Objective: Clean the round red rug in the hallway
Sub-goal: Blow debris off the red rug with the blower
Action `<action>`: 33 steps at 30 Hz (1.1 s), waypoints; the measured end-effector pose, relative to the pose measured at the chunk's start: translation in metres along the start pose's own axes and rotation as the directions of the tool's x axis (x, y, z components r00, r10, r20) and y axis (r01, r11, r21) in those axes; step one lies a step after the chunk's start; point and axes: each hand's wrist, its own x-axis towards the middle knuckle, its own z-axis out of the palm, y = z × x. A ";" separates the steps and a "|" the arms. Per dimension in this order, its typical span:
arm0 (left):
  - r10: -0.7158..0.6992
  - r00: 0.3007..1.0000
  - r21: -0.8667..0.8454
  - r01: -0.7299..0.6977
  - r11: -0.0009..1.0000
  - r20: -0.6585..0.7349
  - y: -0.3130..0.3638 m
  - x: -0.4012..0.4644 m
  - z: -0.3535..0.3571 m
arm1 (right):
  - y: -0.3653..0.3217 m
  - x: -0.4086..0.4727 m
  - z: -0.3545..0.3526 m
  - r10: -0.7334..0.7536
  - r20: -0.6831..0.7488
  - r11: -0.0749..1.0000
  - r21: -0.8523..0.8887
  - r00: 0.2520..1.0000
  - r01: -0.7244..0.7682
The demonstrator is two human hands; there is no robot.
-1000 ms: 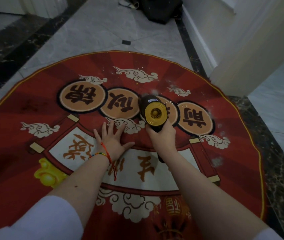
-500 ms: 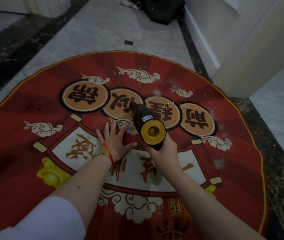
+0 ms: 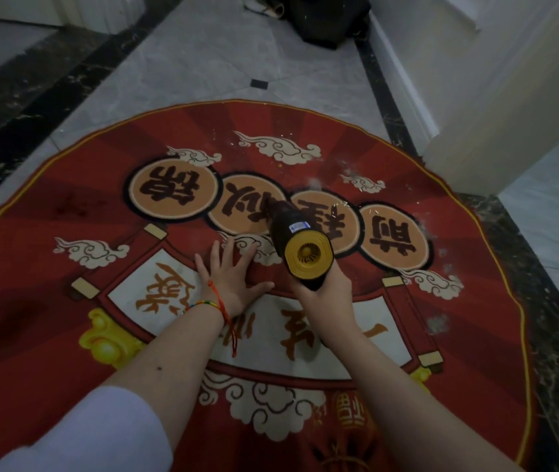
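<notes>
The round red rug [image 3: 66, 318] with orange discs, white clouds and a scroll print fills the floor below me. My right hand [image 3: 325, 294] grips a black handheld vacuum [image 3: 300, 243] with a yellow fan end facing me; its nozzle points away and left onto the second orange disc. My left hand [image 3: 233, 281] lies flat on the rug, fingers spread, just left of the vacuum. Pale dust and small flecks [image 3: 438, 323] are scattered over the right side of the rug.
Grey marble floor [image 3: 223, 59] with black border strips surrounds the rug. A white door frame and wall [image 3: 496, 107] stand close at the right. A dark bag [image 3: 325, 18] sits at the far end of the hallway.
The vacuum's nozzle has swung from pointing straight ahead toward the left, onto the second disc. My left hand has stayed flat in place.
</notes>
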 end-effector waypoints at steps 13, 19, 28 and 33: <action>-0.013 0.996 0.033 0.016 0.999 -0.086 -0.019 0.001 -0.007 | -0.006 0.006 0.015 -0.055 0.091 0.997 -0.057 0.994 0.060; -0.065 0.996 0.020 0.067 0.998 -0.068 -0.030 -0.001 -0.009 | -0.028 0.030 0.032 -0.098 0.080 0.995 -0.017 0.992 0.099; -0.074 0.991 0.031 0.078 0.996 -0.110 -0.047 0.001 -0.018 | -0.007 0.015 0.022 -0.070 0.136 0.993 -0.081 0.988 0.081; -0.090 0.993 0.062 0.095 0.994 -0.080 -0.056 0.006 -0.023 | -0.026 0.039 0.042 -0.134 0.138 0.987 -0.066 0.981 0.145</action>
